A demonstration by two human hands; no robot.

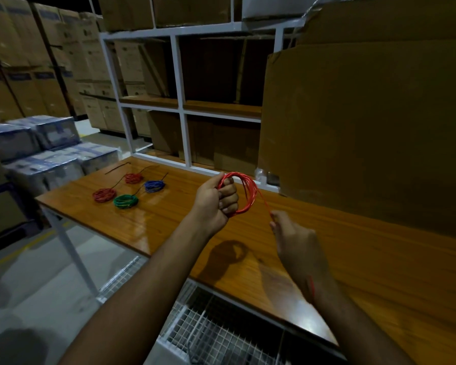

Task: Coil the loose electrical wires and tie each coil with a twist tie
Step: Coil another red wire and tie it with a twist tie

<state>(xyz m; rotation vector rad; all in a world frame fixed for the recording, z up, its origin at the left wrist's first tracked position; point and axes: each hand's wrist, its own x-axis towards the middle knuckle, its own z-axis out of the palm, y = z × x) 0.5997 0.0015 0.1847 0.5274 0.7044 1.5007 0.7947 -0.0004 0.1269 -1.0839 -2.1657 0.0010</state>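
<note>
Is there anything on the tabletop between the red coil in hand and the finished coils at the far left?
Nothing visible. The left hand grips the red coil; bare table separates it from the blue coil and green coil.

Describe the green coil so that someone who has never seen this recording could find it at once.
Start at the long wooden table and look to its far left end, where four finished coils lie in a cluster. The green coil is the nearest of them, just right of a red coil and in front of the blue coil. It is the only green one.
</note>
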